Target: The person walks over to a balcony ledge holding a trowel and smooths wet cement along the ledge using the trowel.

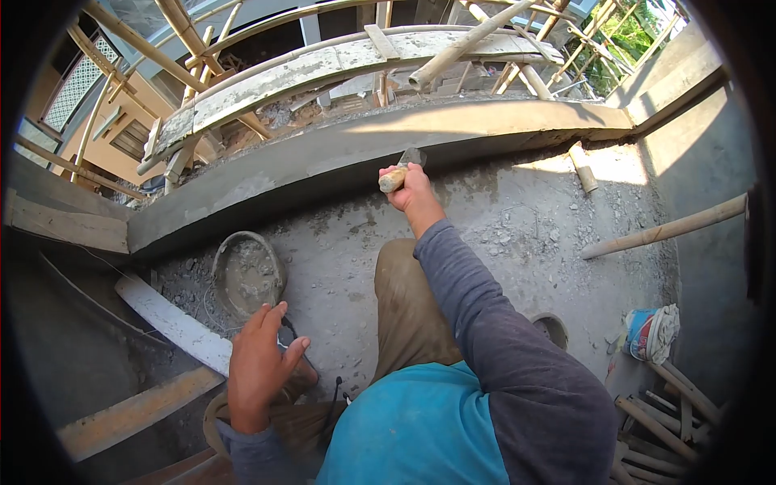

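Note:
My right hand (pixel 414 194) is wrapped round the pale wooden handle of a trowel (pixel 394 179). Its metal blade points away from me and lies close to the inner face of a low grey plastered wall (pixel 323 168); whether it touches the plaster I cannot tell. Lower left, my left hand (pixel 263 360) hovers with its fingers stretched out and nothing in them. Just beyond those fingers a round tub (pixel 281 271) with wet grey mortar inside stands on the rough concrete floor (pixel 339 283).
Bamboo scaffolding and a splattered plank (pixel 283 77) run beyond the wall. Boards (pixel 174 319) lie at left. A bamboo pole (pixel 663 228) juts in from the right, above a blue-and-white bucket (pixel 644 333) and a pile of sticks (pixel 659 424). Rubble litters the floor.

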`<state>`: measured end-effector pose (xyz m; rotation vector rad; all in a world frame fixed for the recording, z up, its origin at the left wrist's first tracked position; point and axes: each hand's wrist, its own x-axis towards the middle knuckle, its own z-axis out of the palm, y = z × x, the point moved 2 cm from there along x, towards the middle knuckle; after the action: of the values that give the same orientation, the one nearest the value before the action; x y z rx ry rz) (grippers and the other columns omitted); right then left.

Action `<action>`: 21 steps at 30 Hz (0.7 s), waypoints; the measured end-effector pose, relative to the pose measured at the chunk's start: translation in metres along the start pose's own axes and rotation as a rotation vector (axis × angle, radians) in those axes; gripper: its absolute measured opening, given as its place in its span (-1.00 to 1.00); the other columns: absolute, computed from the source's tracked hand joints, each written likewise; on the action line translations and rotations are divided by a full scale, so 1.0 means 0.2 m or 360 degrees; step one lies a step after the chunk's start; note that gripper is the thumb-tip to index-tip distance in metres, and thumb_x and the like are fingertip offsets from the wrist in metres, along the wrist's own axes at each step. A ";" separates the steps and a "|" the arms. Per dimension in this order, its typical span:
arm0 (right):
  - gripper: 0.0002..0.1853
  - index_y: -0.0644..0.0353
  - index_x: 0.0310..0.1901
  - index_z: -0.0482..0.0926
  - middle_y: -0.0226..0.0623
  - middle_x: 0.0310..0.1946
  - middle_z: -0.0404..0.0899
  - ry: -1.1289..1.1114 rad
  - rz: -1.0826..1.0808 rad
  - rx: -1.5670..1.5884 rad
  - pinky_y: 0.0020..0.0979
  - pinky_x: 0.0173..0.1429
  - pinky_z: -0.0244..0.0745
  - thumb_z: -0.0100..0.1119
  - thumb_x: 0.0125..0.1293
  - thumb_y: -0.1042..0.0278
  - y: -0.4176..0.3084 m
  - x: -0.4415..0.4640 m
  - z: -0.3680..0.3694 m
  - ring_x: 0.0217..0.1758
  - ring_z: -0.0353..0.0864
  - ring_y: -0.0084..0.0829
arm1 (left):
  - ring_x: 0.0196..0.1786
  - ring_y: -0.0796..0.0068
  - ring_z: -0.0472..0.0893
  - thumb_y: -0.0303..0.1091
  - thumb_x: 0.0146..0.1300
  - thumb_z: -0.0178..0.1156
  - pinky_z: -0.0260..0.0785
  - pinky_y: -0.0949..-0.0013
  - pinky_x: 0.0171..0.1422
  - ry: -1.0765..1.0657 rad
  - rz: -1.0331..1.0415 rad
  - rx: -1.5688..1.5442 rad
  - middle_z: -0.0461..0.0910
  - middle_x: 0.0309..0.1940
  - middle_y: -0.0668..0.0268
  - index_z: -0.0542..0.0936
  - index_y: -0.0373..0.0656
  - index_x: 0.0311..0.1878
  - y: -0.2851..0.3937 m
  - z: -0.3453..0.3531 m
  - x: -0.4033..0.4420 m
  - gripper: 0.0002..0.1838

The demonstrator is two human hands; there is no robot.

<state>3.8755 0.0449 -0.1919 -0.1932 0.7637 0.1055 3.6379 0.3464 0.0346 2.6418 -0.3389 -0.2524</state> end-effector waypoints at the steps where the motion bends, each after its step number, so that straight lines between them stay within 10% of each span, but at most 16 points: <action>1: -0.62 0.28 -0.30 0.34 -0.23 -0.53 0.43 0.0019 -0.0001 -0.0001 -0.02 -0.12 0.62 -0.26 0.49 0.10 0.05 -0.01 0.01 -0.49 0.51 -0.21 | 0.13 -0.15 0.52 -0.25 0.02 0.43 0.39 0.05 0.17 0.0001 -0.0007 -0.0005 0.50 0.12 -0.16 0.48 -0.30 0.18 0.00 -0.01 0.00 -0.35; 21: -0.68 0.20 -0.14 0.46 -0.27 -0.36 0.50 -0.0362 0.0581 -0.2059 -0.36 -0.31 0.52 -0.01 0.41 0.07 0.97 -0.59 -0.43 -0.29 0.55 -0.40 | 0.14 0.00 0.51 -0.22 0.05 0.41 0.32 0.09 0.20 -0.0039 0.0066 -0.0120 0.45 0.18 -0.08 0.44 -0.18 0.23 0.16 -0.10 -0.02 -0.34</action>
<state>3.7002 0.2137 -0.1966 -1.2440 0.3954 0.9563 3.6324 0.3288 0.0675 2.5565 -0.3845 -0.2786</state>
